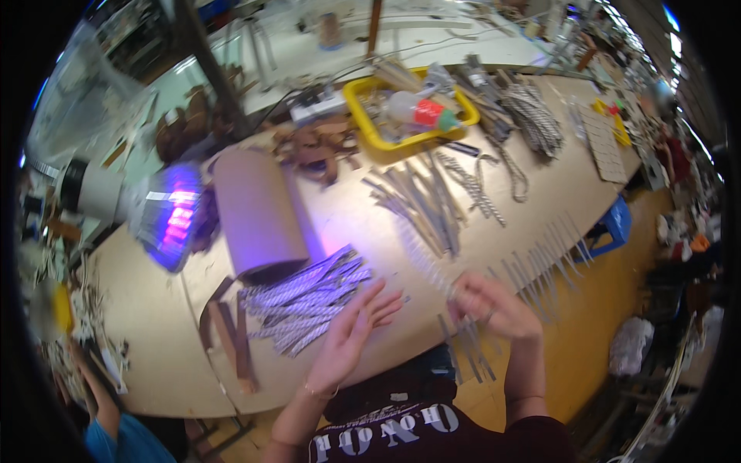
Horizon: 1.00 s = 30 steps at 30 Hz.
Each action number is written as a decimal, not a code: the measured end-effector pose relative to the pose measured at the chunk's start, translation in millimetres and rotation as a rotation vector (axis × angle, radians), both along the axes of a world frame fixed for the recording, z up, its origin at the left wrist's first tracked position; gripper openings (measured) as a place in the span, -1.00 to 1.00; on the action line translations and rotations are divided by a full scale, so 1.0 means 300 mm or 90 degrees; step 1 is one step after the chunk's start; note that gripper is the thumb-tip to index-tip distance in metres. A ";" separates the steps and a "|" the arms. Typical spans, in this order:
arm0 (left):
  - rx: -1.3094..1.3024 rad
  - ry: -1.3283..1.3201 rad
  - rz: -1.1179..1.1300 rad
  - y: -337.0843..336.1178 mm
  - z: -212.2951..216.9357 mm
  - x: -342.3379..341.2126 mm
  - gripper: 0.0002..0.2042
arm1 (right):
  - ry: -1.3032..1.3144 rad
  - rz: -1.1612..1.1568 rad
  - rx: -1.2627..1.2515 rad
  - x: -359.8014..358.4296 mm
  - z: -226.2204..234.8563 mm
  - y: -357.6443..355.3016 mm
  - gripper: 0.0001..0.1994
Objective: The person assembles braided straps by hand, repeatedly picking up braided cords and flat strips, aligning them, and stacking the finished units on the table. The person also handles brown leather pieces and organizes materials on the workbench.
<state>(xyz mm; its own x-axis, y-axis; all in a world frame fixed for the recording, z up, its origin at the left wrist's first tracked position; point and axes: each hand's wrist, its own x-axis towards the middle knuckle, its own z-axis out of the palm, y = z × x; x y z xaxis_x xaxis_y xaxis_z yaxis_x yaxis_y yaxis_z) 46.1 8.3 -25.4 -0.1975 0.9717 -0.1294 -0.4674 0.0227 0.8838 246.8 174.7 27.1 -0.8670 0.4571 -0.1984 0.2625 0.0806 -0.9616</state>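
My right hand (494, 307) is closed on one end of a pale patterned strip (421, 251), which is blurred and reaches up and away over the table. My left hand (355, 328) has its fingers spread and holds nothing. It is beside a pile of black-and-white patterned strips (309, 301), near the pile's right end. Beyond the strip lies a loose bunch of grey and beige strips (423, 202). Several narrow grey strips (540, 270) hang in a row over the table's near right edge, some of them close to my right hand.
A brown cardboard roll (258, 212) lies behind the pile, beside a lamp with a purple glow (171, 216). Farther back, a yellow basket (363, 127) holds a bottle (421, 112). Brown strips (224, 332) lie at the left. A person's arm (100, 393) shows at lower left.
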 end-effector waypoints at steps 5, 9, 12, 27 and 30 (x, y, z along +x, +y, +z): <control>0.061 -0.202 0.207 -0.005 0.050 -0.106 -0.46 | -0.033 0.245 -0.127 -0.148 -0.009 -0.092 -0.79; 0.045 -0.136 0.283 -0.085 0.072 -0.188 -0.53 | -0.050 0.234 -0.233 -0.201 -0.059 -0.107 -0.78; 0.004 -0.109 0.315 -0.105 0.070 -0.200 -0.63 | -0.049 0.211 -0.285 -0.220 -0.081 -0.126 -0.78; 0.159 -0.195 0.609 -0.011 0.056 -0.202 -0.80 | 0.220 0.046 0.229 -0.367 -0.086 -0.288 -0.73; 0.130 -0.162 0.721 0.006 0.077 -0.226 -0.81 | 0.120 -0.091 0.144 -0.446 -0.054 -0.259 -0.74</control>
<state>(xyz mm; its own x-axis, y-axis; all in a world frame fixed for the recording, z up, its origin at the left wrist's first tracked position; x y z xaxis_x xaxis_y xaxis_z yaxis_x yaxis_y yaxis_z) -21.7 10.1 -2.4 -0.9518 0.2665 -0.1516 -0.2936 -0.6499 0.7010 113.0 97.1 11.0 -0.8028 0.5910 0.0795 0.1059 0.2725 -0.9563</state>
